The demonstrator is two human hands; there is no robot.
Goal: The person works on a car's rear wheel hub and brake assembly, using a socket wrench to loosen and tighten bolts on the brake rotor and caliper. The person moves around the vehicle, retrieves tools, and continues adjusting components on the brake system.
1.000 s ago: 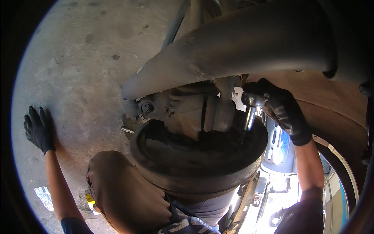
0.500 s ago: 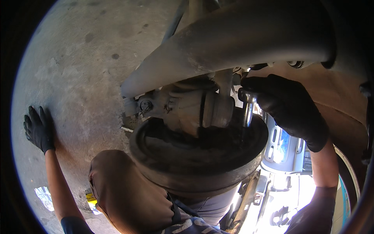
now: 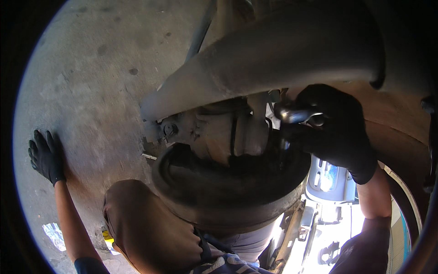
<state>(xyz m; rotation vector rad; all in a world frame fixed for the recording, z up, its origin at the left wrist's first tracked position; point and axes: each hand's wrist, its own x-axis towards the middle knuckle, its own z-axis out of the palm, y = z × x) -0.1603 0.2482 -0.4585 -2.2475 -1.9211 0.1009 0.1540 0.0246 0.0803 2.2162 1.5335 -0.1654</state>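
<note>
My left hand [image 3: 45, 155], in a black glove, lies on the concrete floor [image 3: 82, 105] with fingers spread. My right hand [image 3: 333, 128], also gloved in black, wraps around a chrome ratchet-like tool [image 3: 294, 115] right of a dark metal housing [image 3: 214, 134] on a vehicle's underside. The tool's lower part is mostly hidden by the glove and shadow. Below the housing sits a round black drum-like part [image 3: 210, 210]. A thick black tube [image 3: 251, 55] crosses above the hand. A small silver metal piece [image 3: 148, 155] shows at the drum's left.
My bent knee [image 3: 132, 205] is left of the drum. A wheel arch liner [image 3: 388, 105] curves at the right. Bright silver vehicle parts [image 3: 326, 180] show below my right hand. A crumpled wrapper [image 3: 54, 235] and a yellow item [image 3: 108, 237] lie on the floor at lower left.
My right hand has turned and shifted, so the chrome tool's upright shaft is now mostly covered and its head shows sideways. My left hand stays on the floor.
</note>
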